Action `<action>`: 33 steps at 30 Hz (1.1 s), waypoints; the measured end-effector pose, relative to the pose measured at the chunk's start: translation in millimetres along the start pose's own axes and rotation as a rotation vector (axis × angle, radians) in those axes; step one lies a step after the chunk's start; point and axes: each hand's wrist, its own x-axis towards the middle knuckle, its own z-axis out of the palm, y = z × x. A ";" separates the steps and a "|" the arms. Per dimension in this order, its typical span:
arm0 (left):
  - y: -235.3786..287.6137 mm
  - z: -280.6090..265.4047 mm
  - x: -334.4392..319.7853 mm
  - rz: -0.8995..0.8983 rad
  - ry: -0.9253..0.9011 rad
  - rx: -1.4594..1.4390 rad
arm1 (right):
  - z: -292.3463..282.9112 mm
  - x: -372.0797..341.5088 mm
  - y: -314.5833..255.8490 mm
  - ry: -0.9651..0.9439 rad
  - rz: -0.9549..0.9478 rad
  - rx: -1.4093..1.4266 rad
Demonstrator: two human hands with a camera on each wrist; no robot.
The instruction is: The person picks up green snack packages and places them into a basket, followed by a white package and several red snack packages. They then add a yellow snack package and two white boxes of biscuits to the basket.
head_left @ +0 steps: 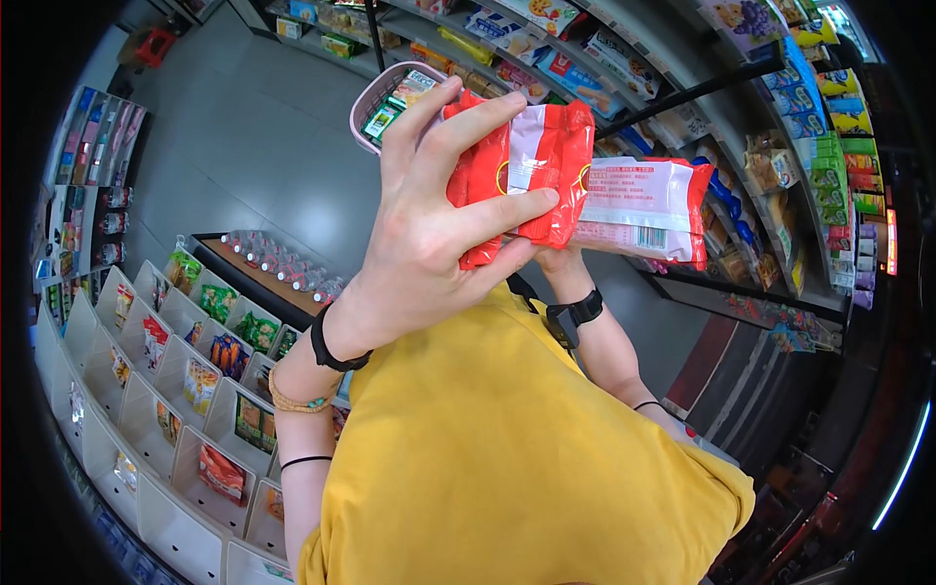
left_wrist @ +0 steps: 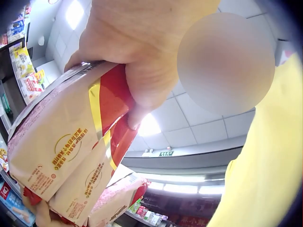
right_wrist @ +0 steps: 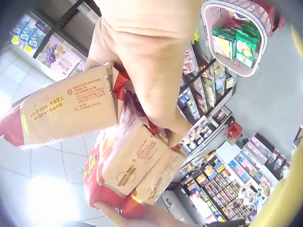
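Note:
My left hand grips two red snack packs side by side, its fingers spread across their backs. Behind them, my right hand is mostly hidden in the head view. A third pack, with a pale printed back and red end, sticks out to the right. In the right wrist view, the right hand holds this pack by its end, with fingers also at the ends of the other two packs. The left wrist view shows the pale printed sides of the packs.
A pink basket holding green packets is beyond the hands. Shelves of packaged goods stand ahead and to the right. White bins with small snack packets run along the left, near a ledge of clear bottles.

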 end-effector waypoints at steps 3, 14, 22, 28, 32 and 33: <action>-3.2 -6.9 -4.0 -0.002 0.003 -0.005 | -4.8 0.0 4.5 0.008 0.002 -0.001; 11.0 -40.5 1.8 0.029 0.022 0.055 | -10.2 -2.2 10.1 0.002 0.017 -0.035; 20.0 -52.9 5.1 0.031 0.006 0.081 | -10.8 -16.2 5.8 0.003 0.002 -0.049; 19.9 -51.1 6.7 0.031 0.009 0.084 | -11.2 -11.3 5.4 -0.007 0.007 -0.034; 19.9 -46.8 8.1 0.027 0.021 0.089 | -11.3 -5.3 5.2 -0.013 0.013 -0.029; 19.3 -45.6 8.7 0.028 0.024 0.091 | -11.1 -3.2 5.7 -0.017 0.015 -0.030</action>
